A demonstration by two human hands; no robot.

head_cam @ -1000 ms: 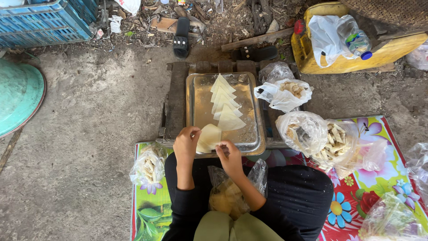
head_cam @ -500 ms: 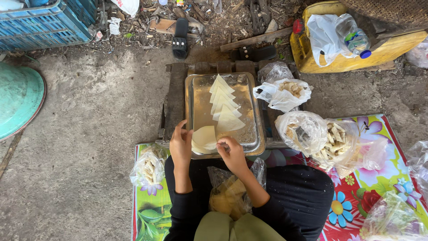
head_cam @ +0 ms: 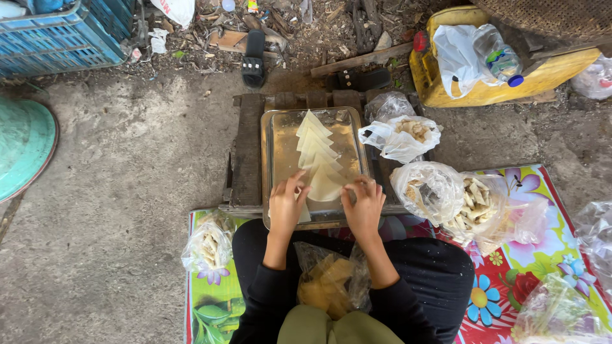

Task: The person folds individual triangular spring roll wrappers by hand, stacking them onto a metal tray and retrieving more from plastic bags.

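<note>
A metal tray (head_cam: 277, 146) rests on a low wooden pallet in front of me. A row of pale triangular wrappers (head_cam: 313, 143) overlaps down its middle. My left hand (head_cam: 287, 205) and my right hand (head_cam: 364, 205) sit over the tray's near end, fingers touching the nearest pale wrapper (head_cam: 324, 185) from both sides. Whether either hand grips it is unclear. A clear bag of yellowish pieces (head_cam: 328, 283) lies in my lap.
Clear bags of food stand right of the tray (head_cam: 401, 135), (head_cam: 472, 204), and one lies at my left (head_cam: 207, 245). A flowered mat (head_cam: 535, 255) lies under me. A yellow container (head_cam: 497, 83), blue crate (head_cam: 57, 38), green basin (head_cam: 22, 150) and sandal (head_cam: 254, 58) lie around.
Both hands have moved to the tray's near middle; the wrapper that lay at the near left corner under my left hand now sits at the end of the row between my hands.
</note>
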